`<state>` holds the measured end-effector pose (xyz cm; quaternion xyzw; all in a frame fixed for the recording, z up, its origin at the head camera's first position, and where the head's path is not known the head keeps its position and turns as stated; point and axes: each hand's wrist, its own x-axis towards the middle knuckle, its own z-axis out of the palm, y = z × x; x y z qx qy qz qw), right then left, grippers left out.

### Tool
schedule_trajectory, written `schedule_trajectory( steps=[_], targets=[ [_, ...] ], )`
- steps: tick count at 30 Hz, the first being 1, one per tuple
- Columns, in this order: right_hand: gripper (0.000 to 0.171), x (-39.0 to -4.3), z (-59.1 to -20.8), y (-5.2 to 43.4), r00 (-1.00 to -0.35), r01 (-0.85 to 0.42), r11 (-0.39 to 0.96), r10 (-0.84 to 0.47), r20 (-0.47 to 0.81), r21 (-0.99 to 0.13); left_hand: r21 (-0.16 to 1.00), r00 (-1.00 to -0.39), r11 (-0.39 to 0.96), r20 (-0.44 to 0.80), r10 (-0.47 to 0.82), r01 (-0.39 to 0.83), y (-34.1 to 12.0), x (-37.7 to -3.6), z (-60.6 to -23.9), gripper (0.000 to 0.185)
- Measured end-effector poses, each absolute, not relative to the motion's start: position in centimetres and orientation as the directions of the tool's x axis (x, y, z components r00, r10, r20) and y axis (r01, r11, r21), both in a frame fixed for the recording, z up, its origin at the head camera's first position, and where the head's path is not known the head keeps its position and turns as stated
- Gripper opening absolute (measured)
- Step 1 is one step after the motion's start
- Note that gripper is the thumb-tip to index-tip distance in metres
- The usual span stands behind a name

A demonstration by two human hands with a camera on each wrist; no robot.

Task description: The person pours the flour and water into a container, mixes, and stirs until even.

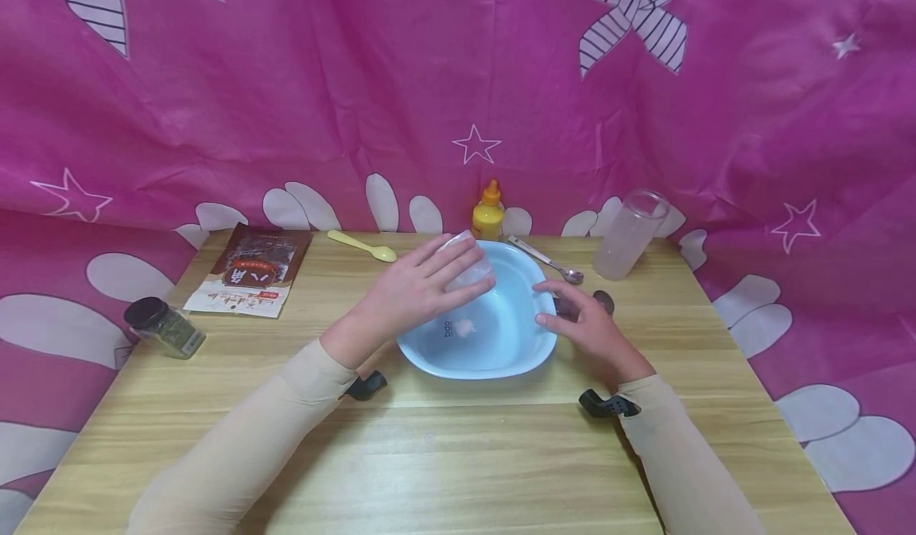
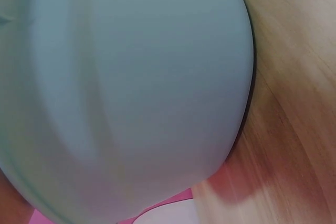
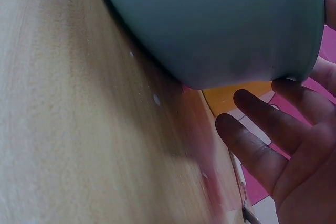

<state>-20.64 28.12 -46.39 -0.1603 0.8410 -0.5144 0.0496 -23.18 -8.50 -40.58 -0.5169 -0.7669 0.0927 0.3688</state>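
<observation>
Left hand [image 1: 415,288] grips the tipped clear cup [image 1: 468,269] over the blue basin [image 1: 429,352]; open right hand [image 1: 583,324] steadies its rim—best pour slowly, keeping it braced.

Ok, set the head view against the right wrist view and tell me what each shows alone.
Head view only: left hand holding a small clear cup over the blue basin, plus yellow bottle, metal spoon, tall clear cup, jar and packet.
Right wrist view only: the basin's underside.
Both: basin, right hand by it, wooden table.
</observation>
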Motion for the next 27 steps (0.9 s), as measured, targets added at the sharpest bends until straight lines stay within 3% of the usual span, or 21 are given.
schedule_trajectory(
  steps=[27],
  targets=[
    [0.053, -20.54, -46.24, 27.97, -0.945, -0.216, 0.427, -0.319, 0.078, -0.878, -0.512, -0.172, 0.439, 0.486, 0.857, 0.738, -8.42, -23.11, -40.68, 0.078]
  ],
)
